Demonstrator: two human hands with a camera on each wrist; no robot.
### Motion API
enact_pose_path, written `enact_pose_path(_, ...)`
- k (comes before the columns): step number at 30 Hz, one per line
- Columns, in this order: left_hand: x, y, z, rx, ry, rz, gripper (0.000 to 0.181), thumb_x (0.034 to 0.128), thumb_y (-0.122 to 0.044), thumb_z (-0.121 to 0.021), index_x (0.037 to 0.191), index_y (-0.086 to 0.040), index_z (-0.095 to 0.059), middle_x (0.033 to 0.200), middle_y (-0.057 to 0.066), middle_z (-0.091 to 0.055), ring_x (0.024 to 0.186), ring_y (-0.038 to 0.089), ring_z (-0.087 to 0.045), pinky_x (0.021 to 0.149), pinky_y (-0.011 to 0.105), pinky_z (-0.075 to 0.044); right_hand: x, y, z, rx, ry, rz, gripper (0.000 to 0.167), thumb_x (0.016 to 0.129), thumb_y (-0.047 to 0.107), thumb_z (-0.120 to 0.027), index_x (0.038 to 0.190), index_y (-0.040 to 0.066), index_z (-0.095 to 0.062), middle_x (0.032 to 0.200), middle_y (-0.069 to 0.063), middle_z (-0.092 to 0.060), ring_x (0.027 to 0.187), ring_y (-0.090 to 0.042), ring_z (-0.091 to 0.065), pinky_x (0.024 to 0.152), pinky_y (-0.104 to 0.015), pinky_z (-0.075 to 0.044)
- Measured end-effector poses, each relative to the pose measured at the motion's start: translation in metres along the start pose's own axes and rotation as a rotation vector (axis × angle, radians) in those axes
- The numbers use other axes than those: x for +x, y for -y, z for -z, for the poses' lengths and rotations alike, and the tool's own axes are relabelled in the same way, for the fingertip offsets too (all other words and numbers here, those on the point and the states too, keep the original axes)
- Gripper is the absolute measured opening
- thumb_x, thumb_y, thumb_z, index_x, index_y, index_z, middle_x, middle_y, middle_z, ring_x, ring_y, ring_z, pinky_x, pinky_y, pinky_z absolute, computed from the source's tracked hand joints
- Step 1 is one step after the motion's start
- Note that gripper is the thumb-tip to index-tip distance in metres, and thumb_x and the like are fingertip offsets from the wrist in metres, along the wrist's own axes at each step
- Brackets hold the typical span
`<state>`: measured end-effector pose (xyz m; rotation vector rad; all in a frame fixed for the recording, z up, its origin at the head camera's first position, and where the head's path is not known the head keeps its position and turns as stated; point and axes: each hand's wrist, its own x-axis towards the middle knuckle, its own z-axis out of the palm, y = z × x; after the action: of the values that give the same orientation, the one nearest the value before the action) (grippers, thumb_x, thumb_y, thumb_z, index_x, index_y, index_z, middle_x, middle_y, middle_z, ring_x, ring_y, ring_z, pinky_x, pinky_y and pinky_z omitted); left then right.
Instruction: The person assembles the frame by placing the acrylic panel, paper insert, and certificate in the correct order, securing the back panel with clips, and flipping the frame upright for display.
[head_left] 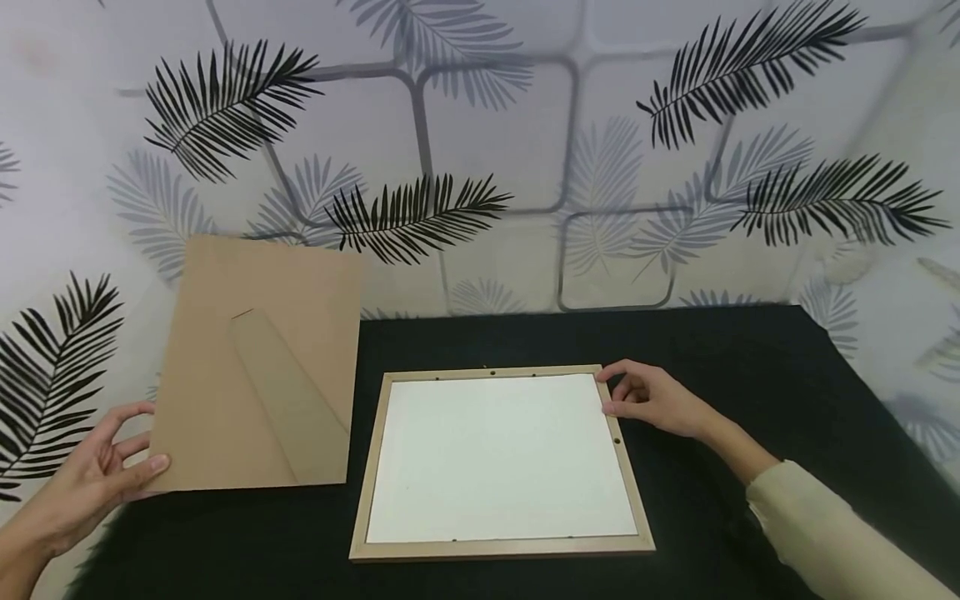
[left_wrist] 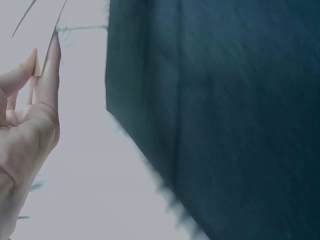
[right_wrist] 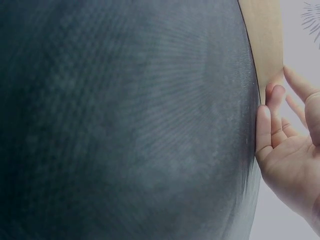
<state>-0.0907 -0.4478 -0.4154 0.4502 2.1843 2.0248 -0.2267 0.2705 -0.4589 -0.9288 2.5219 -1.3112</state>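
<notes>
A brown backing board (head_left: 202,358) with a flap-like stand on its face is held up at the left, clear of the frame. My left hand (head_left: 97,475) pinches its lower left corner between thumb and fingers; the left wrist view shows the hand (left_wrist: 30,120) on the board's edge (left_wrist: 45,55). A light wooden frame (head_left: 502,548) lies flat, with a white sheet (head_left: 502,458) inside it. At the frame's upper right corner, my right hand (head_left: 663,400) touches the side with thumb and index finger. In the right wrist view that hand (right_wrist: 290,150) is beside the wood (right_wrist: 265,45).
A black cloth (head_left: 720,350) covers the table under the frame. Behind it hangs a pale backdrop (head_left: 495,258) with dark and grey leaf prints. Small dark fasteners (head_left: 617,441) dot the frame's border.
</notes>
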Motion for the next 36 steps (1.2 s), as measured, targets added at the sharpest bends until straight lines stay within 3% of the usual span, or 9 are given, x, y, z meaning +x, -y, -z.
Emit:
enact_pose_path(4, 0.011, -0.011, -0.017, -0.046, 0.029, -0.07, 0.067, 0.0987, 0.024, -0.041, 0.15, -0.017, -0.026, 0.119, 0.004, -0.059, 0.093, 0.021, -0.07, 0.073, 0.041, -0.06, 0.0, 0.0, 0.0, -0.004, 0.004, -0.002, 0.044, 0.092, 0.011, -0.077, 0.131, 0.003, -0.057, 0.088, -0.005, -0.065, 0.073, -0.021, -0.062, 0.066, -0.028, -0.053)
enact_pose_path(11, 0.043, -0.036, -0.056, -0.192, 0.17, -0.209, 0.067, 0.0945, 0.031, -0.035, 0.148, -0.008, -0.027, 0.121, 0.013, -0.06, 0.099, 0.023, -0.07, 0.077, 0.042, -0.06, -0.001, 0.003, 0.0, -0.007, 0.001, 0.0, 0.044, 0.092, 0.01, -0.077, 0.13, 0.002, -0.058, 0.088, -0.006, -0.066, 0.073, -0.021, -0.063, 0.067, -0.028, -0.054)
enact_pose_path(19, 0.074, -0.057, -0.108, -0.185, 0.177, -0.24, 0.066, 0.0939, 0.03, -0.042, 0.148, -0.007, -0.03, 0.124, 0.015, -0.06, 0.098, 0.032, -0.071, 0.077, 0.045, -0.06, 0.0, 0.009, 0.001, 0.037, 0.012, -0.003, 0.044, 0.092, 0.007, -0.077, 0.13, 0.0, -0.057, 0.088, -0.006, -0.065, 0.073, -0.023, -0.062, 0.066, -0.027, -0.053)
enact_pose_path(25, 0.093, -0.068, -0.137, -0.133, 0.176, -0.249, 0.063, 0.094, 0.027, -0.048, 0.146, -0.007, -0.034, 0.12, 0.017, -0.061, 0.095, 0.036, -0.072, 0.076, 0.048, -0.059, 0.002, 0.012, 0.004, 0.044, 0.035, -0.015, 0.043, 0.092, 0.006, -0.077, 0.13, -0.001, -0.057, 0.088, -0.007, -0.064, 0.076, -0.023, -0.062, 0.069, -0.027, -0.054)
enact_pose_path(36, 0.112, -0.052, -0.167, -0.065, 0.177, -0.193, 0.051, 0.0963, 0.018, -0.055, 0.14, -0.003, -0.041, 0.105, 0.015, -0.063, 0.089, 0.04, -0.072, 0.07, 0.053, -0.06, 0.006, 0.013, 0.005, 0.002, 0.059, 0.002, 0.043, 0.092, 0.01, -0.078, 0.128, -0.001, -0.058, 0.087, -0.007, -0.063, 0.076, -0.022, -0.062, 0.069, -0.028, -0.055)
